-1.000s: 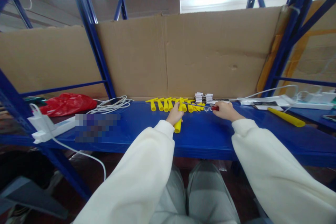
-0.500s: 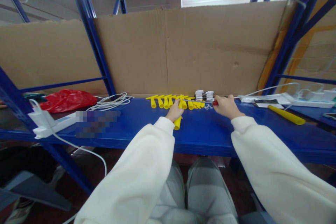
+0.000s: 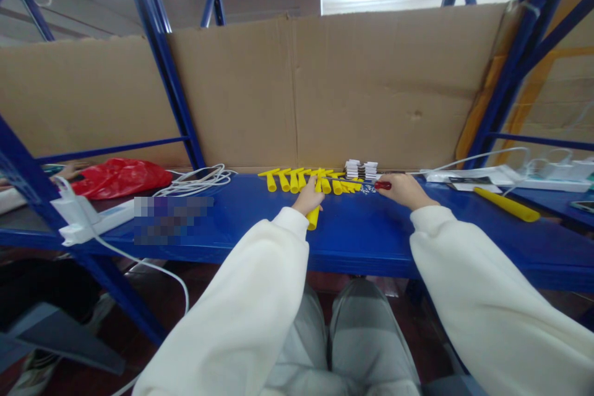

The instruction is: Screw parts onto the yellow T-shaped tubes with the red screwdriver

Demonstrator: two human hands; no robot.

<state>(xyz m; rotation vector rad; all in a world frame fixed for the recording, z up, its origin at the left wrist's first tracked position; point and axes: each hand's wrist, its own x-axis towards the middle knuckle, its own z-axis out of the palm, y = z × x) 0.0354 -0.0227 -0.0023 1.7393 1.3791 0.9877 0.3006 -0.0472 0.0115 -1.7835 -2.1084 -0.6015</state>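
Observation:
My left hand [image 3: 307, 199] is closed around a yellow T-shaped plastic piece with a round hollow handle [image 3: 314, 220], its open end facing me. In my right hand [image 3: 404, 190] is a screwdriver with a red handle [image 3: 383, 185]. Its thin shaft runs left to the head of the held piece; my fingers and the small size hide the tip's exact contact. Behind my left hand stand several similar yellow T-shaped pieces [image 3: 284, 182] in a row. Small flat yellow parts [image 3: 353, 186] and tiny silvery bits [image 3: 368, 189] lie between my hands, before stacked white-and-dark pieces [image 3: 361, 170].
A yellow tube [image 3: 508, 205] lies right on the blue shelf [image 3: 362, 241]. White power strips [image 3: 552, 183], [image 3: 99, 220] and coiled white cable [image 3: 204, 178] sit at the sides. Another person's hand [image 3: 72, 169] shows behind a red bag [image 3: 123, 177]. Cardboard [image 3: 371, 86] closes the back.
My right hand has shifted slightly right and its fingers have moved on the screwdriver, showing more red handle. The left hand stays put. Another person's hand has appeared at far left.

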